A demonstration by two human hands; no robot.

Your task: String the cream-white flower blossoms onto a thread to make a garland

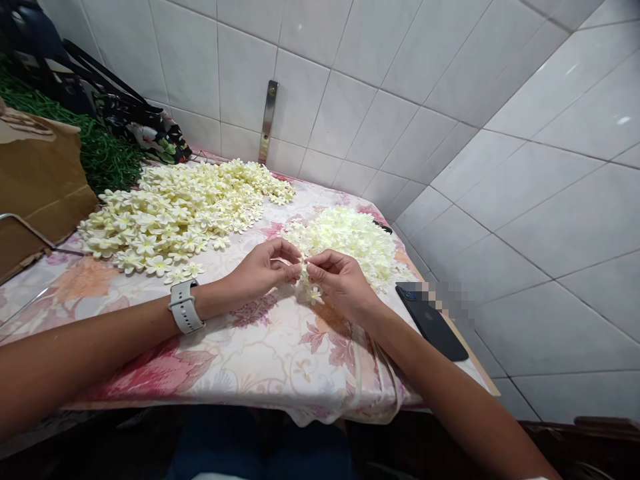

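My left hand [273, 270] and my right hand [340, 277] almost meet over the flowered tablecloth [280, 360], each with thumb and fingertips pinched together. Between the fingertips is a small pale flower piece, partly covered by the fingers; both hands seem to grip it. A small white flower [315, 295] hangs or lies just below them. Right behind my hands is a heap of whitish flowers [350, 240]. A larger pile of cream-yellow flowers [190, 207] spreads over the back left of the table.
A black phone [433, 323] lies at the right edge. Brown paper bag [45, 180], green stringy material [107, 157] and a floral black bag [150, 130] stand at left. Pale cords [377, 380] hang over the front edge. Tiled walls enclose the back and right.
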